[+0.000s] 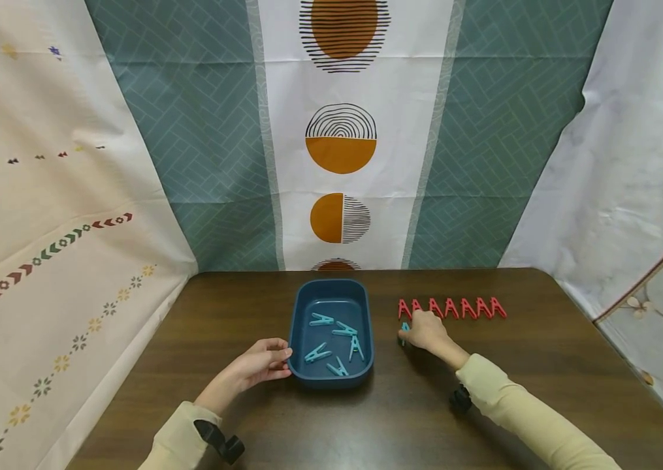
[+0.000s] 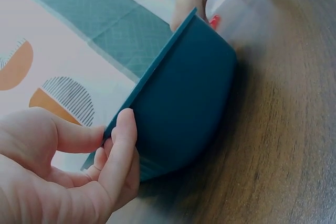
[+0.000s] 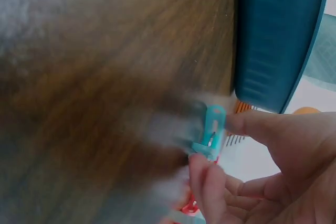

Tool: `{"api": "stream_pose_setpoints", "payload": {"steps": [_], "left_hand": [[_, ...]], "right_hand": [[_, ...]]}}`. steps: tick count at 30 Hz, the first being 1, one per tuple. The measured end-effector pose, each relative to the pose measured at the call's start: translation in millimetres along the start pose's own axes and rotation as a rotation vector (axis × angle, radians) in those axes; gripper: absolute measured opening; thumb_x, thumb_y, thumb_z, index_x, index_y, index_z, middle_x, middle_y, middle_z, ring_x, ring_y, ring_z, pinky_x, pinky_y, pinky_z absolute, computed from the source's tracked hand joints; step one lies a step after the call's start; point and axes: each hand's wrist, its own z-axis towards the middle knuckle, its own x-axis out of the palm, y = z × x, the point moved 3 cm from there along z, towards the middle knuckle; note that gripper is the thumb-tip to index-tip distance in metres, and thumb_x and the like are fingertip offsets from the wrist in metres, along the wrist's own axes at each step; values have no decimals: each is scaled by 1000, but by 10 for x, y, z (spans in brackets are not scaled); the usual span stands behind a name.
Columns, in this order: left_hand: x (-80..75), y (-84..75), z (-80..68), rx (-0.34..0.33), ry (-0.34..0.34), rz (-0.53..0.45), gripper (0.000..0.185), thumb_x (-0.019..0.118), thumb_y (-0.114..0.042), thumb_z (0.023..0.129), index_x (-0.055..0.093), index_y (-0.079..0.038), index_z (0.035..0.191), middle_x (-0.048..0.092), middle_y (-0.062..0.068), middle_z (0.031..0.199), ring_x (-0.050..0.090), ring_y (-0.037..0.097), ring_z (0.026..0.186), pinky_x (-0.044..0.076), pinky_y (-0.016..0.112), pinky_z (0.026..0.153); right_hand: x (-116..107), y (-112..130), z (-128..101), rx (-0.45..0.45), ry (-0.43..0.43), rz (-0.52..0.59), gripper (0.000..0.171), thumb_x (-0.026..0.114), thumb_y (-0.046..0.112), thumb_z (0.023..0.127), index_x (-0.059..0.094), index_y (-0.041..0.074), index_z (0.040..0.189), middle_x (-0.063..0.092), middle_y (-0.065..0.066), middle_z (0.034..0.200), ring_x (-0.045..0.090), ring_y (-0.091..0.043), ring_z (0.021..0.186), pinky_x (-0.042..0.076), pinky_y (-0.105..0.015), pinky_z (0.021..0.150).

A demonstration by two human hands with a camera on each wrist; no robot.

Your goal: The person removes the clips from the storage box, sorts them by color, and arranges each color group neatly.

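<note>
The dark wooden table point(image 1: 237, 307) spreads under both hands, and on it, touching the left fingers, stands the blue tray point(image 1: 366, 307), a stiff plastic tub that looks light enough to slide if nudged, so a hold on its rim suits it. The left hand point(image 1: 260, 364) has its fingers curled against the tray's near left corner, thumb on the rim and fingertips point(image 2: 123, 135) along the outer wall, pinching it; the forearm lies low over the table, wrist bent inward. Inside the tray, beyond those fingers, lie five teal clothespins point(image 1: 331, 343). Just beyond the right fingers runs a row of red clothespins point(image 1: 466, 308), standing side by side. The right hand point(image 1: 427, 331) reaches out from a pale sleeve, knuckles up, fingers bent down toward the table; between thumb and forefinger it pinches a single teal clothespin point(image 3: 211, 132), low over the table beside the tray's right wall. That peg seems small, light, rigid and a little slick, best gripped across its flat sides.
</note>
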Motion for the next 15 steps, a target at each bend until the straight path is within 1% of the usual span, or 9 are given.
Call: {"api": "stream_pose_setpoints", "payload": {"steps": [2,6,9,11,13,15], "left_hand": [[2,1,2,0,1,-3,31,54,-12,98,41,7,118,57,3,83,60,10,74,58,25,76],[-2,7,3,-5,-6,-9,33,54,-13,98,40,8,120,57,3,83,60,10,74,58,25,76],[-3,11,9,-7,-5,-13,33,54,-13,98,40,7,120,57,3,83,60,10,74,58,26,77],[-4,9,12,-6,-5,-14,31,54,-13,98,41,7,119,57,3,83,60,10,74,58,26,77],[-5,7,13,-6,-3,-12,32,54,-13,98,41,7,119,58,3,83,60,10,74,58,26,77],[-7,3,11,-5,-3,-9,34,54,-14,98,41,8,121,58,3,84,60,10,75,58,26,78]], "right_hand": [[-15,5,-5,9,-14,-24,53,72,29,86,35,16,50,25,5,45,25,-9,40,17,-22,38],[-83,67,-27,9,-48,-73,51,69,32,88,40,15,50,30,4,44,28,-10,40,17,-22,37],[-152,142,-48,-23,-85,-83,48,67,29,89,41,14,52,31,4,43,28,-10,40,17,-22,37],[-188,191,-61,-49,-109,-76,44,66,28,89,41,14,56,31,4,46,28,-10,41,17,-22,38],[-215,241,-72,-78,-128,-47,38,65,24,89,43,12,60,34,3,50,30,-11,43,19,-23,39],[-232,291,-88,-108,-146,-20,29,64,21,88,48,11,66,40,1,53,35,-12,45,22,-23,39]]}}
